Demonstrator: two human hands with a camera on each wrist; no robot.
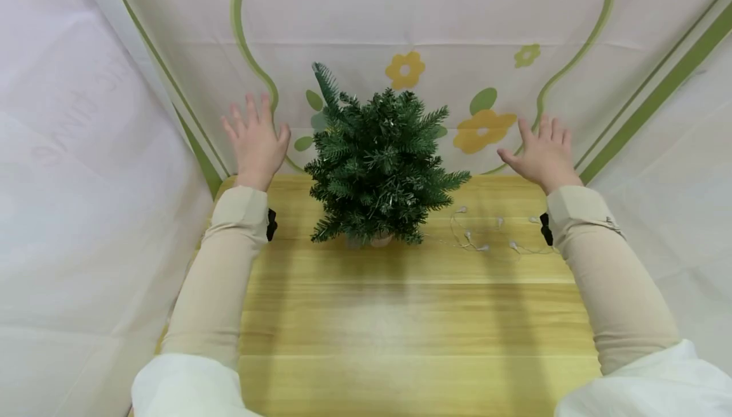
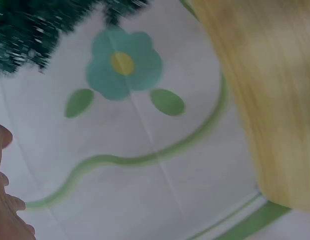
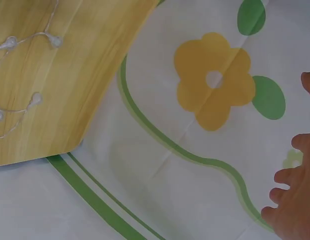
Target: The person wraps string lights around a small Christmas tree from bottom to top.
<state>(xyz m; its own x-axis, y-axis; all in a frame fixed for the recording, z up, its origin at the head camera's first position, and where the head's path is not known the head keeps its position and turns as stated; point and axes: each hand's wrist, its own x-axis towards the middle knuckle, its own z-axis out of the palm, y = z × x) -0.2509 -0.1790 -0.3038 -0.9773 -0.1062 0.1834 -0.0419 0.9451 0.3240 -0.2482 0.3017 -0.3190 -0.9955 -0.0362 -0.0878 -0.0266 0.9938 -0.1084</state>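
Note:
A small green artificial Christmas tree (image 1: 383, 163) stands on the wooden table toward its far edge, its base mostly hidden under the branches. To the left of the tree my left hand (image 1: 257, 143) is raised with fingers spread, holding nothing. My right hand (image 1: 543, 153) is held up likewise on the other side, fingers spread and free of any object. Between the tree and the right forearm lies a string of small lights (image 1: 469, 236) on thin wire, loose on the tabletop; its bulbs (image 3: 56, 41) also show in the right wrist view.
The light wooden table (image 1: 389, 321) ends just behind the tree. White fabric with printed flowers (image 1: 405, 68) hangs beyond it, and pale cloth walls (image 1: 86, 213) enclose both sides. Dark wrist cameras (image 1: 271, 224) sit at the cuffs.

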